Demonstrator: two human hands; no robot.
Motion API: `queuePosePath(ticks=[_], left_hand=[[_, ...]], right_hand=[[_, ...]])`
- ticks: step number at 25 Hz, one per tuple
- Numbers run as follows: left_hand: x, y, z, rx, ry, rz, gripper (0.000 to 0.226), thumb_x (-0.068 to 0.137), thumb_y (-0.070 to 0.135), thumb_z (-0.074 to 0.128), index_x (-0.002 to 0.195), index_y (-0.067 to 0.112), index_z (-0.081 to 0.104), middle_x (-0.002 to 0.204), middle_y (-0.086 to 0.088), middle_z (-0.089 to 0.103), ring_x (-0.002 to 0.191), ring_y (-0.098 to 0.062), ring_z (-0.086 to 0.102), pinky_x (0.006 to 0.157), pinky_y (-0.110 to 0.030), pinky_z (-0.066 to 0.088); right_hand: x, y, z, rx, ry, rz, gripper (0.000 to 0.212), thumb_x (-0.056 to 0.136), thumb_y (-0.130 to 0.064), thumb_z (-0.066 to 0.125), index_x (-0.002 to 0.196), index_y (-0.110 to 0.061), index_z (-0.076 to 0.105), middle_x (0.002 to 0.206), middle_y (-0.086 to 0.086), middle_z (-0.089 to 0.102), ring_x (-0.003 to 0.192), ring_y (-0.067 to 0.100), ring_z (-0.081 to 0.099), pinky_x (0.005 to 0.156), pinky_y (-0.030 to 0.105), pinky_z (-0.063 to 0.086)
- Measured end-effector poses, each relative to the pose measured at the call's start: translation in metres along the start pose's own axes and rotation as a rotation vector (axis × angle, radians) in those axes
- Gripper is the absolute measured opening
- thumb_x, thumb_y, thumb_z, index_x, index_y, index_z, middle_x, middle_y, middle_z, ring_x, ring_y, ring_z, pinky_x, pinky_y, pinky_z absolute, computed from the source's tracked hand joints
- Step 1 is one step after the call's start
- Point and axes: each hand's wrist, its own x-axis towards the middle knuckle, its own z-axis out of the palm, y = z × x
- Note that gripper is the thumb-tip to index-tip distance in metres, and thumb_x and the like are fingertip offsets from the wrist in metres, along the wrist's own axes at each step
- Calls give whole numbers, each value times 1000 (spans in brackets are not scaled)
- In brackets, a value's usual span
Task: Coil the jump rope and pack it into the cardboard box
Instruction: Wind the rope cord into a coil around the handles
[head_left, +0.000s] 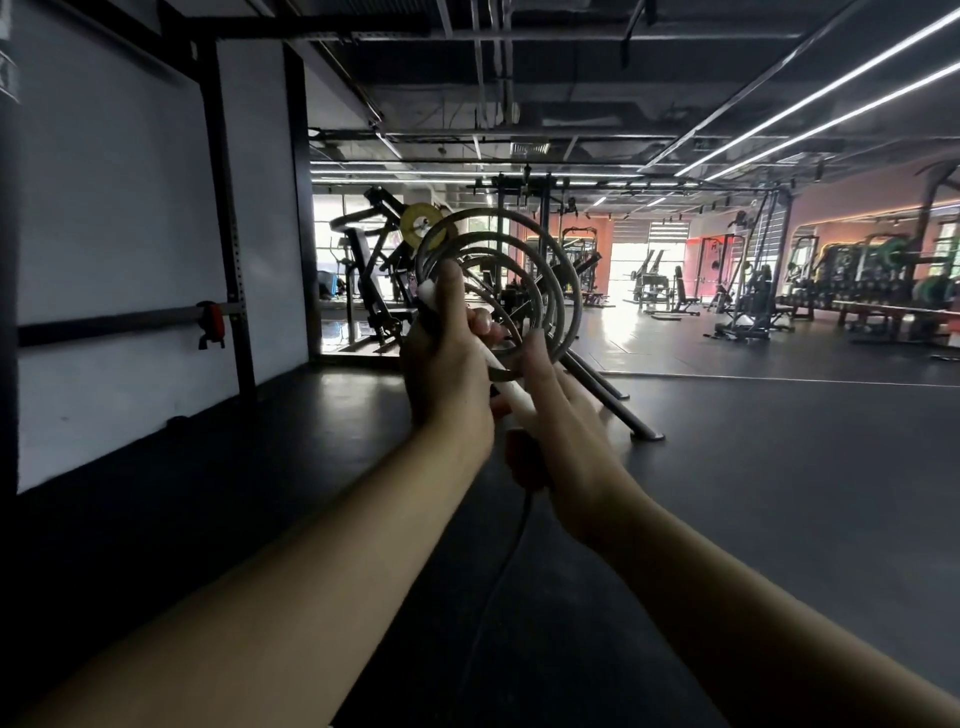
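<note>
I hold the jump rope (558, 270) up at chest height, its grey cord wound into several loops above my hands. My left hand (447, 374) is shut on the white handles and the gathered base of the coil, thumb raised along it. My right hand (566, 431) grips a white handle (511, 392) just below and to the right. A dark red handle end (524, 462) sticks out under my right hand, and a loose dark cord (511, 551) hangs from it toward the floor. No cardboard box is in view.
This is a gym with a dark rubber floor (753, 493). A black squat rack with a red-tipped hook (210, 322) stands against the white wall at left. Metal legs of a machine (618, 410) rest just beyond my hands. Weight machines and benches fill the far room.
</note>
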Motion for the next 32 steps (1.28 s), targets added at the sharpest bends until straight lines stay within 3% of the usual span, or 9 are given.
queuePosePath(ticks=[4, 7, 11, 14, 19, 23, 26, 30, 32], left_hand=[[2, -11, -20, 253, 22, 101, 36, 95, 53, 57, 75, 24, 66, 67, 13, 70, 76, -13, 69, 82, -40, 55], [8, -14, -37, 273, -134, 15, 30, 89, 49, 65, 79, 22, 74, 83, 2, 78, 91, -24, 74, 95, -51, 56], [13, -5, -62, 197, -319, -206, 10, 88, 23, 71, 91, 13, 74, 83, 0, 77, 86, -18, 72, 79, -37, 57], [29, 20, -87, 305, -476, -205, 45, 83, 21, 75, 126, 13, 64, 117, -6, 74, 110, -28, 69, 94, -42, 54], [34, 59, -63, 1163, -936, 85, 104, 61, 44, 88, 150, 40, 35, 138, 11, 61, 128, -9, 56, 107, -32, 44], [21, 38, -31, 1355, -1084, 168, 114, 59, 37, 96, 151, 42, 29, 129, 23, 57, 120, -1, 55, 96, -19, 45], [23, 21, -35, 1231, -1022, 168, 90, 63, 21, 96, 138, 30, 48, 118, 25, 61, 102, 15, 58, 83, 2, 42], [18, 9, -44, 1148, -1016, 99, 32, 69, 15, 92, 95, 23, 76, 89, 13, 77, 83, 1, 69, 74, -15, 49], [19, 14, -47, 1048, -967, 48, 24, 72, 14, 89, 92, 20, 77, 86, 11, 78, 79, 2, 72, 73, -13, 48]], right_hand=[[4, -4, -1, 61, 153, -29, 30, 93, -46, 66, 100, -17, 73, 49, -11, 52, 38, 2, 39, 38, 17, 29], [8, -8, -9, 46, 122, -44, 12, 98, -27, 65, 87, -23, 71, 43, -13, 46, 37, 4, 33, 36, 18, 25], [15, -9, -26, -148, 94, -49, 12, 98, -13, 60, 89, -14, 67, 43, -11, 44, 38, 7, 32, 35, 17, 22], [20, -18, -49, -510, 33, -114, 9, 93, -12, 63, 88, -7, 69, 46, -13, 53, 41, 0, 42, 42, 13, 32], [32, -45, -54, -1282, -291, -154, 10, 88, -31, 70, 85, -25, 63, 69, -14, 55, 59, -1, 50, 53, 16, 33], [38, -59, -43, -1351, -362, -218, 20, 89, -31, 70, 101, -16, 65, 78, -14, 56, 67, 1, 52, 57, 13, 38], [36, -60, -45, -1258, -366, -181, 31, 87, -30, 73, 108, -24, 51, 86, -14, 60, 73, 5, 58, 64, 20, 45], [30, -55, -54, -1077, -403, -114, 47, 86, -47, 74, 118, -26, 46, 79, -4, 70, 62, 9, 61, 58, 26, 49], [29, -56, -64, -828, -348, -58, 55, 83, -62, 65, 120, -24, 52, 61, -4, 61, 51, 12, 51, 48, 26, 43]])
